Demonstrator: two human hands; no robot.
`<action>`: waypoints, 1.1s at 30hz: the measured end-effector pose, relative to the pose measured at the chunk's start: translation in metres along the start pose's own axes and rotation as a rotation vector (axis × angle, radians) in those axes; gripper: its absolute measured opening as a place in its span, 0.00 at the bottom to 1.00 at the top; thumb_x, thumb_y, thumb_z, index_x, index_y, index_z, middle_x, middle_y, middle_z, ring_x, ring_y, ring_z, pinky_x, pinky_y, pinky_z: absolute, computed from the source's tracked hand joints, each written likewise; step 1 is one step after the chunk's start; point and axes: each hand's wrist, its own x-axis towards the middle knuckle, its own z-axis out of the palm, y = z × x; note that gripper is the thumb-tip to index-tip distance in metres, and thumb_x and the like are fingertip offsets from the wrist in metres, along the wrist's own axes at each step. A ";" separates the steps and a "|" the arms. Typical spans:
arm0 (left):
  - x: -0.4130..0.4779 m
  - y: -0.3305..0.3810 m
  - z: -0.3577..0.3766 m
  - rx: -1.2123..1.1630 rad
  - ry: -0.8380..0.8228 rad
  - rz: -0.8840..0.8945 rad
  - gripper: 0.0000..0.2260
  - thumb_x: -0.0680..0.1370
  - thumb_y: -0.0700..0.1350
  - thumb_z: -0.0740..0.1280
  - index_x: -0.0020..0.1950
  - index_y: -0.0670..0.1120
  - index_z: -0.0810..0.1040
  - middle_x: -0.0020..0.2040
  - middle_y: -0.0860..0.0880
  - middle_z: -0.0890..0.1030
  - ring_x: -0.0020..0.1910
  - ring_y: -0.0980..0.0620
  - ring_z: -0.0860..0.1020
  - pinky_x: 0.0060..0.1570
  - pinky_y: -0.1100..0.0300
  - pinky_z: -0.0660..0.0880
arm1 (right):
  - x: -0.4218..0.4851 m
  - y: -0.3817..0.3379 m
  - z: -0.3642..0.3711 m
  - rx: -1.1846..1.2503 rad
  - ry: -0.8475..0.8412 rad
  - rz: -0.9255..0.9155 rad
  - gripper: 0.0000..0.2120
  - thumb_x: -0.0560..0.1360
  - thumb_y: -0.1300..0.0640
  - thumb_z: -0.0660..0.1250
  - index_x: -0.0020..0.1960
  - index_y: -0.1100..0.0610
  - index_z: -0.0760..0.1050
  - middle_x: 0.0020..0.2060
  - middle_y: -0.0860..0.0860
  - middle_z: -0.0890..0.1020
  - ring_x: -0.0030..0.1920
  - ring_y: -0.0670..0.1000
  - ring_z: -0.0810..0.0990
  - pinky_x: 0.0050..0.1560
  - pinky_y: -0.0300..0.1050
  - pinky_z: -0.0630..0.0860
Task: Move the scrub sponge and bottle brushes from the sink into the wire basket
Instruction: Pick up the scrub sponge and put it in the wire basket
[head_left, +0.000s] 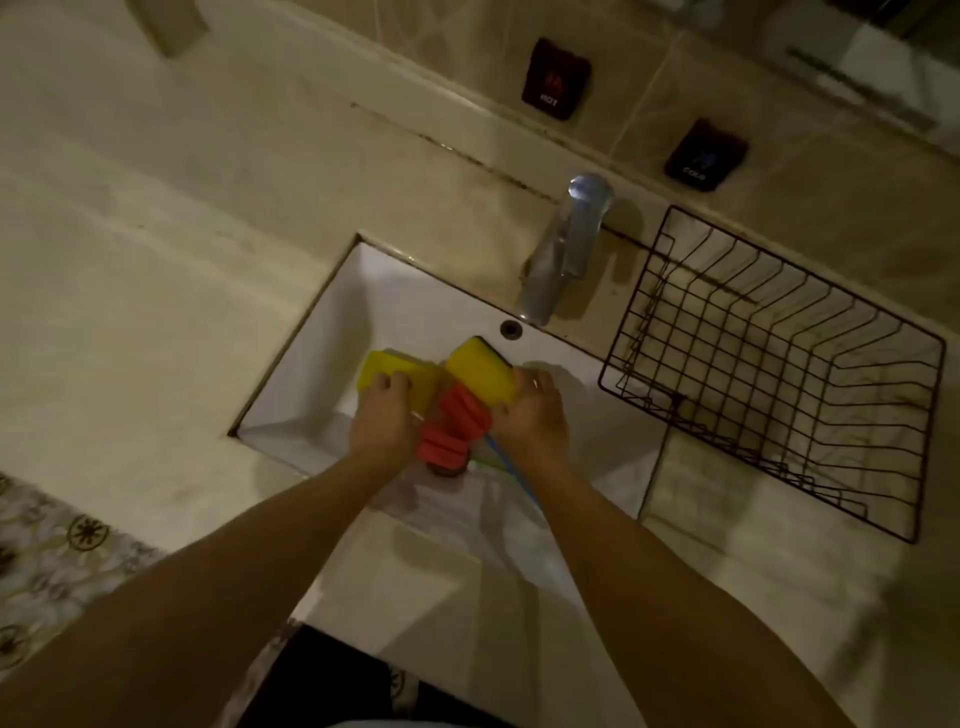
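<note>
Two yellow scrub sponges lie in the white sink (332, 332). My left hand (382, 421) grips the left sponge (387, 369), fingers curled over its near edge. In my right hand (532, 415) the right sponge (480, 371) is held tilted up, its dark scouring side facing away. Between my hands lie two bottle brushes with red foam heads (457, 423); their blue and green handles (506, 465) run under my right wrist. The dark wire basket (769, 374) stands on the counter right of the sink, with nothing in it.
A chrome faucet (566, 249) rises behind the sink, over the overflow hole (510, 329). Hot (556, 78) and cold (704, 156) labels sit on the tiled wall. Beige counter (156, 286) stretches to the left. Patterned floor tiles (47, 561) show at lower left.
</note>
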 end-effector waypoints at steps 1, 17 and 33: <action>0.008 -0.003 -0.005 0.116 -0.002 0.057 0.22 0.69 0.35 0.65 0.64 0.41 0.70 0.64 0.38 0.71 0.61 0.36 0.70 0.54 0.44 0.73 | 0.005 -0.002 0.004 -0.018 0.009 -0.007 0.24 0.76 0.58 0.64 0.70 0.61 0.67 0.68 0.60 0.71 0.65 0.63 0.71 0.61 0.54 0.72; 0.035 -0.040 -0.021 0.429 -0.329 0.181 0.23 0.69 0.42 0.68 0.63 0.44 0.68 0.55 0.43 0.73 0.51 0.41 0.78 0.44 0.48 0.79 | 0.002 -0.014 0.038 0.081 -0.379 0.132 0.16 0.68 0.37 0.71 0.42 0.48 0.74 0.39 0.48 0.76 0.43 0.52 0.75 0.41 0.41 0.75; -0.022 0.056 -0.094 0.312 0.000 0.784 0.33 0.70 0.65 0.62 0.69 0.48 0.66 0.56 0.46 0.75 0.49 0.47 0.69 0.47 0.50 0.72 | -0.064 0.021 -0.160 0.448 -0.352 -0.104 0.33 0.66 0.56 0.76 0.67 0.37 0.70 0.53 0.38 0.77 0.51 0.40 0.78 0.39 0.33 0.79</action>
